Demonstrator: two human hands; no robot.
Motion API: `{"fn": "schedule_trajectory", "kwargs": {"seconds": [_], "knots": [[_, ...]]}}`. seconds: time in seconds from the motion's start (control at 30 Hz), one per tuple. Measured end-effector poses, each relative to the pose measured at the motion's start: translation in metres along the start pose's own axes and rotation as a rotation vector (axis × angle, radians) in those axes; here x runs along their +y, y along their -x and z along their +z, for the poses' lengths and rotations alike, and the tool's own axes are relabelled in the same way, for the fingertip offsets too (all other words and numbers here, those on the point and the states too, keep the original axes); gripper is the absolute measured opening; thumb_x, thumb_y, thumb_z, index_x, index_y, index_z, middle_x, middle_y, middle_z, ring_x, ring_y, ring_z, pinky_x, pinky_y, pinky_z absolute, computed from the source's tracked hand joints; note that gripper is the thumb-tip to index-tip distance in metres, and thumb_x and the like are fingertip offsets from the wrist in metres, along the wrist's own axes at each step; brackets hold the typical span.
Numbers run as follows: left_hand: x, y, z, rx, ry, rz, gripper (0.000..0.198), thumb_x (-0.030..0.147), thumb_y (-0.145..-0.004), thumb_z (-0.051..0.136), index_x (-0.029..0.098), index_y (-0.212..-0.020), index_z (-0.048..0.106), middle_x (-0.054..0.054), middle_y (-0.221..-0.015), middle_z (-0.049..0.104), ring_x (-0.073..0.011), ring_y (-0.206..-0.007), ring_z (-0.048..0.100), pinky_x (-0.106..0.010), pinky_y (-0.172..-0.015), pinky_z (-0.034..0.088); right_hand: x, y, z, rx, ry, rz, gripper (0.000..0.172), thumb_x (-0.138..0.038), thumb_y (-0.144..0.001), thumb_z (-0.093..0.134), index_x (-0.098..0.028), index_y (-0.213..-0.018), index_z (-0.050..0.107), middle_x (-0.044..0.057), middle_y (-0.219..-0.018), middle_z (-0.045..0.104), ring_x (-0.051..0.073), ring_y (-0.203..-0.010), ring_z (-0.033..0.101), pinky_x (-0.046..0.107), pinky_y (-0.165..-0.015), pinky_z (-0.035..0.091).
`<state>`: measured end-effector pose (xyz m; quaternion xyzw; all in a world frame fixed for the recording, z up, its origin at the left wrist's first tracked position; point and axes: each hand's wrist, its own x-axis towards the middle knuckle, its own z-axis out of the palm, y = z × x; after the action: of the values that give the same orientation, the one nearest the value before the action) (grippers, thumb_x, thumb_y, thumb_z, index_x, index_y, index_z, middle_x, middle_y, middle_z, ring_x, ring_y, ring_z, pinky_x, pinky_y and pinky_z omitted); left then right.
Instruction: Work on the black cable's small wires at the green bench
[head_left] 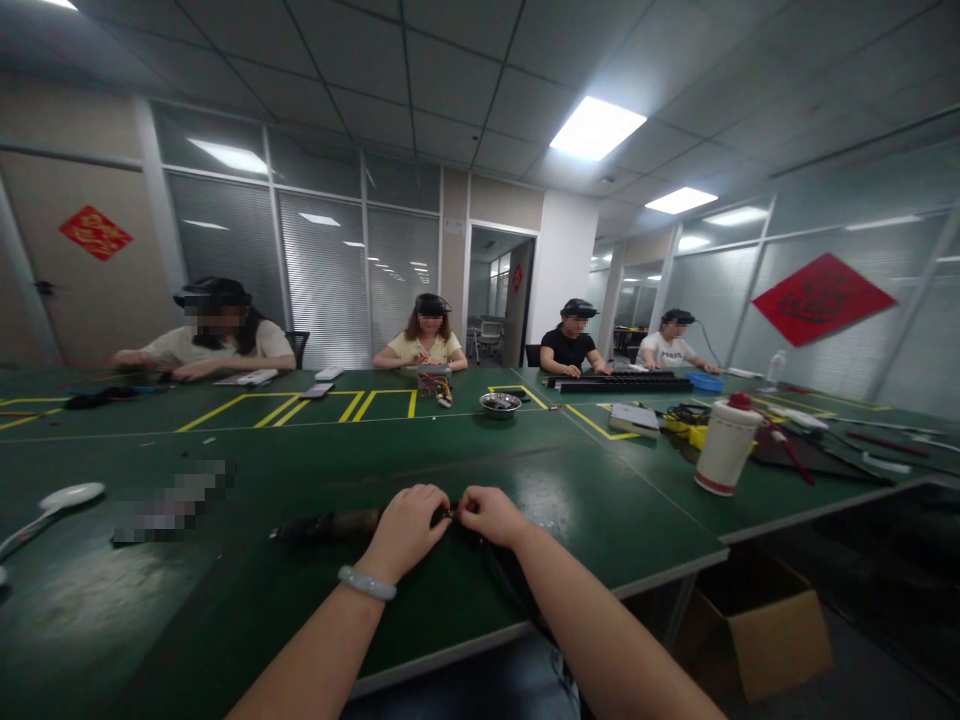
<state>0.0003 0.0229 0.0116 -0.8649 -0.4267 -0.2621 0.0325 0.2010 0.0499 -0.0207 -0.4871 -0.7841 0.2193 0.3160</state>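
Note:
A long dark cylindrical tool [330,527], with a thin metal tip at its left end, lies across the green table in front of me; its look is that of an electric screwdriver. My left hand [409,525] is closed around its right end, thumb and fingers meeting near a small bright part. Right beside it, the fingertips of my right hand [489,515] pinch at the same end, where the detail is too small to make out. A black cable [510,580] runs from there under my right wrist towards the table's front edge.
A white spoon-shaped object [71,497] lies at the left, near a blurred flat item [176,505]. A metal bowl [500,404] stands ahead. At the right are a white bottle [726,445] with a red cap and a cardboard box [780,640] below. Several people sit opposite.

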Motion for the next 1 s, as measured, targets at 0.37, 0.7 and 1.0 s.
{"fn": "schedule_trajectory", "kwargs": {"seconds": [0.37, 0.7, 1.0], "knots": [[-0.0022, -0.0003, 0.0022, 0.024, -0.001, 0.031, 0.012, 0.024, -0.085, 0.056, 0.022, -0.095, 0.06, -0.003, -0.098, 0.062, -0.0193, -0.094, 0.055, -0.032, -0.085, 0.04, -0.0034, 0.0017, -0.0009, 0.003, -0.004, 0.004, 0.008, -0.021, -0.075, 0.061, -0.018, -0.081, 0.065, -0.002, -0.073, 0.065, 0.01, -0.065, 0.057, 0.018, -0.058, 0.039], [-0.0001, -0.0005, 0.0009, -0.002, 0.011, 0.025, 0.013, 0.02, -0.083, 0.055, 0.022, -0.095, 0.06, -0.004, -0.099, 0.061, -0.0187, -0.095, 0.054, -0.032, -0.086, 0.039, 0.0002, -0.0012, 0.0014, -0.004, 0.017, 0.006, 0.009, -0.026, -0.076, 0.063, -0.018, -0.08, 0.066, -0.002, -0.074, 0.065, 0.01, -0.064, 0.056, 0.019, -0.06, 0.041], [-0.0037, -0.0022, 0.0027, -0.058, 0.003, -0.016, 0.011, 0.027, -0.087, 0.053, 0.021, -0.092, 0.061, -0.004, -0.098, 0.061, -0.0184, -0.092, 0.054, -0.032, -0.083, 0.039, 0.0031, -0.0025, 0.0037, -0.003, -0.006, 0.004, 0.01, -0.027, -0.077, 0.063, -0.018, -0.08, 0.066, -0.001, -0.073, 0.066, 0.01, -0.064, 0.056, 0.019, -0.059, 0.041]]}}
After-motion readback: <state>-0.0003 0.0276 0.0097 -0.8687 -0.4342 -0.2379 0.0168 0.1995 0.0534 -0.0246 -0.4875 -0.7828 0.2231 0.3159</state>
